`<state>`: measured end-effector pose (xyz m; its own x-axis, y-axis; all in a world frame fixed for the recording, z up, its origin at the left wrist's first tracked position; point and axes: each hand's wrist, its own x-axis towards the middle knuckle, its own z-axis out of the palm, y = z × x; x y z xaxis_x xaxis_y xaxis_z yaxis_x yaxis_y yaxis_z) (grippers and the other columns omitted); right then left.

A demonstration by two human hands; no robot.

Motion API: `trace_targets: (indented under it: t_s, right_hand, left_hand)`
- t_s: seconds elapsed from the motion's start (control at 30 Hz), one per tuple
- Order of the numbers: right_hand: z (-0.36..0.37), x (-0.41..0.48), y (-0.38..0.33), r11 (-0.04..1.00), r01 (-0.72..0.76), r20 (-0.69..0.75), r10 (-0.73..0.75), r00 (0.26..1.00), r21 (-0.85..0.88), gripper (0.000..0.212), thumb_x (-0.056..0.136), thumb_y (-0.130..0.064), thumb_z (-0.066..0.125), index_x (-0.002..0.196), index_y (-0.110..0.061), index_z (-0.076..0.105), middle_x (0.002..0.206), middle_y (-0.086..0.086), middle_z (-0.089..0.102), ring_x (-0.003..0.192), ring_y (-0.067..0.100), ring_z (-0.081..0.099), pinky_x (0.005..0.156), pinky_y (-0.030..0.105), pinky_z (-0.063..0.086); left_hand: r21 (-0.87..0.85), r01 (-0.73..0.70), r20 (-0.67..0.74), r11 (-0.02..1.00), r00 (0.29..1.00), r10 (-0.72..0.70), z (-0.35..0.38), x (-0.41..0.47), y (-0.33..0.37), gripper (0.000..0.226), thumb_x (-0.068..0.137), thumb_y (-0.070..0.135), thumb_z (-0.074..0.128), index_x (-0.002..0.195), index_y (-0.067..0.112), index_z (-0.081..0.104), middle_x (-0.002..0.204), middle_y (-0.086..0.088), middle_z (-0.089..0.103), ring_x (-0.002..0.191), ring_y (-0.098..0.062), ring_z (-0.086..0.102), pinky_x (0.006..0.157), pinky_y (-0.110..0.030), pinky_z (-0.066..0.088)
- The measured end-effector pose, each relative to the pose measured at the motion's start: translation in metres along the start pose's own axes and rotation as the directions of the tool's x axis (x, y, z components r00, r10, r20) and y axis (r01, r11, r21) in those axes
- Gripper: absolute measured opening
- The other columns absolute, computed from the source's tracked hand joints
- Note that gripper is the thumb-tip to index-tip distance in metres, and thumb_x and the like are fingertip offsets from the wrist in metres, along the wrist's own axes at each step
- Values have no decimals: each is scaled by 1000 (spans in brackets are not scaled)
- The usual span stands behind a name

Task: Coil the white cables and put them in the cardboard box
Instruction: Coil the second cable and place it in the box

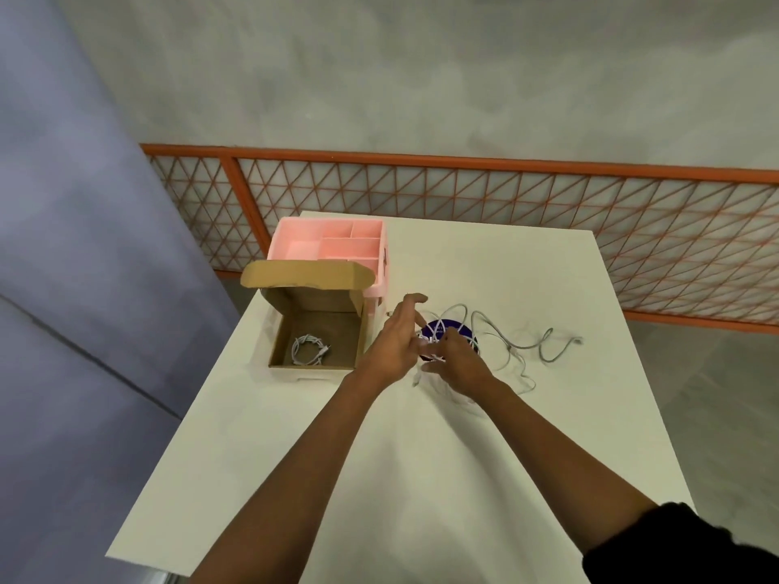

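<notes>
Right hand (pixel 461 366) pinches the white cable (pixel 508 349); left hand (pixel 394 341), fingers spread, touches it. The loose length trails toward the desk's (pixel 379 478) right edge.

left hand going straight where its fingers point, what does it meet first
Likely nothing: from the left hand the line crosses bare table between pink organiser and white cable loops; depth unclear.

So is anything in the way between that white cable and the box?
No, nothing visible. The white cable is at the right hand, and the cardboard box stands open just beyond the left hand. Only one coiled cable lies inside, with bare floor beside it.
</notes>
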<state>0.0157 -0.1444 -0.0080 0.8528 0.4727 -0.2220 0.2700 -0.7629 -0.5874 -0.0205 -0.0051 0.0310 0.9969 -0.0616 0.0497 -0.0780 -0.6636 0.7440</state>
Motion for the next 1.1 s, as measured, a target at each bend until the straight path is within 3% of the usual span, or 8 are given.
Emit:
trace_targets:
  t_s: [0.17,0.33,0.47,0.67,0.8,0.9,1.0,1.1]
  right_hand:
    - [2,2,2,1000,31,-113,-30,993,3,22,75,-32,77,94,-21,77,102,8,56,102,27,53,85,37,47]
    - [-9,-7,-14,997,49,-118,-55,991,-53,25,81,-34,71,99,-18,73,107,5,57,106,20,47,86,30,27]
    - [-30,-10,-20,991,110,-236,-88,968,82,18,86,-30,66,90,-15,75,90,5,71,89,22,64,85,37,42]
    - [-99,-16,-46,891,210,-292,-93,952,403,13,88,-22,65,88,-12,74,93,7,68,89,21,66,80,21,44]
    - [-136,-24,-64,784,277,-294,-127,948,555,20,92,-17,60,100,-3,72,90,-2,63,74,12,61,74,17,52]
    - [-152,-28,-70,728,299,-375,-61,925,618,21,89,-15,63,106,-4,70,83,-10,62,64,9,52,63,14,49]
    - [-154,-29,-64,756,320,-418,-68,906,571,25,86,-17,67,108,-5,71,83,-6,56,65,7,46,59,11,41]
    - [-147,-36,-55,819,332,-284,-216,934,468,25,86,-18,66,108,-7,72,86,0,55,72,1,48,61,6,38]
  left_hand:
    - [-62,-22,-10,998,1000,21,-20,-6,8,59,90,-9,47,137,22,30,110,-2,50,81,-10,65,75,-18,51]
    - [-198,-33,-71,980,997,19,-35,-9,16,52,92,-11,42,135,19,36,109,-5,50,73,-12,58,76,-23,54]
    - [-146,-56,-194,988,981,27,-44,-12,17,44,94,-9,34,132,14,37,111,-3,47,89,-15,52,83,-21,46]
    - [-178,109,-230,978,962,-149,-46,-12,17,27,103,27,31,123,12,41,123,-8,45,105,-17,50,92,-32,44]
    - [-328,181,-143,927,961,-239,-49,-10,28,42,103,34,32,96,5,61,80,-4,57,62,-5,47,54,-19,39]
    - [-580,213,-2,786,965,-263,-56,-10,32,41,101,36,38,77,10,59,60,3,41,46,-3,31,42,-15,25]
    - [-825,207,89,525,966,-242,-68,-8,36,34,100,35,40,77,14,53,51,9,33,41,-2,23,39,-14,17]
    - [-952,119,68,281,980,-185,-80,-6,46,32,101,32,37,89,11,59,43,9,28,36,-2,20,37,-15,12]
